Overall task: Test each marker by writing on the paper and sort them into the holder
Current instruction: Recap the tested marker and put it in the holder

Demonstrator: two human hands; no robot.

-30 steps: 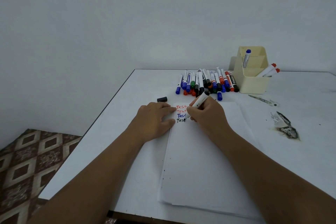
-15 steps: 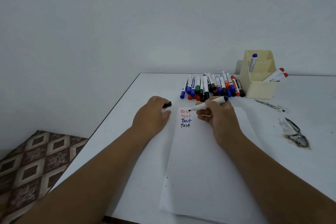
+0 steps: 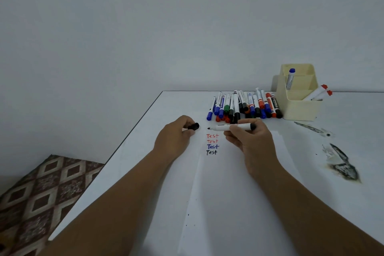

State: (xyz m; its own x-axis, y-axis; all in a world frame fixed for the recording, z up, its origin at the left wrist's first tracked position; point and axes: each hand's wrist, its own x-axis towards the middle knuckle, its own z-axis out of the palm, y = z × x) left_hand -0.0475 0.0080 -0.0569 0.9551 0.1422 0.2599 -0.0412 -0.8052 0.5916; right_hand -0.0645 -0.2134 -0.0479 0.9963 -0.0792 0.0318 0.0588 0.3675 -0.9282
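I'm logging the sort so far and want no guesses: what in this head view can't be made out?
- Brand print on the pile of markers: too small.
- Lower parts of the blue marker and the two red-capped markers: hidden by the holder walls.
- Left hand fingertips on the black cap: curled out of sight.

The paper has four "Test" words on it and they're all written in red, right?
Not quite. The head view shows four "Test" words on the paper, but only the top two are red; the third is blue and the bottom one is black.
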